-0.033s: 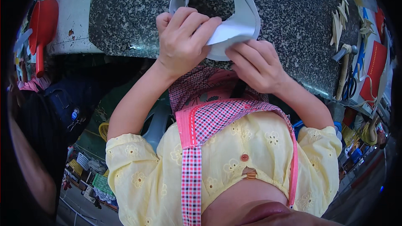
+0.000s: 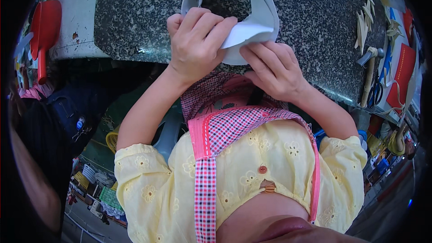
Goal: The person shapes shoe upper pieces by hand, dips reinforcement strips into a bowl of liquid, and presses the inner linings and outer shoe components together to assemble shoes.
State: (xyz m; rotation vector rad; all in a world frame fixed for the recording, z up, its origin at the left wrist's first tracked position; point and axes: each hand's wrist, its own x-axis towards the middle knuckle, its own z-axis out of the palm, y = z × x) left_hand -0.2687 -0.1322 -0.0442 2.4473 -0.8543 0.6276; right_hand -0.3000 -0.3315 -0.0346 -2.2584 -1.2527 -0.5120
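A white loop of bendable sheet material, possibly leather, lies at the near edge of a speckled stone slab. Its near part has a pale flap folded up. My left hand is closed on the left side of the loop, thumb side against the flap. Close under the flap's right end, the bent fingers of my right hand press together on the loop's near edge. Its fingertips are partly hidden under the flap.
A hammer, dark-handled scissors and several pale pointed strips lie to the right, beside a red piece. At far left is a red scoop. Another person in dark clothes is close on my left.
My right hand has shifted slightly left along the near edge, and its lower fingers have moved a little. The flap's edge stands slightly differently. My left hand is almost still.
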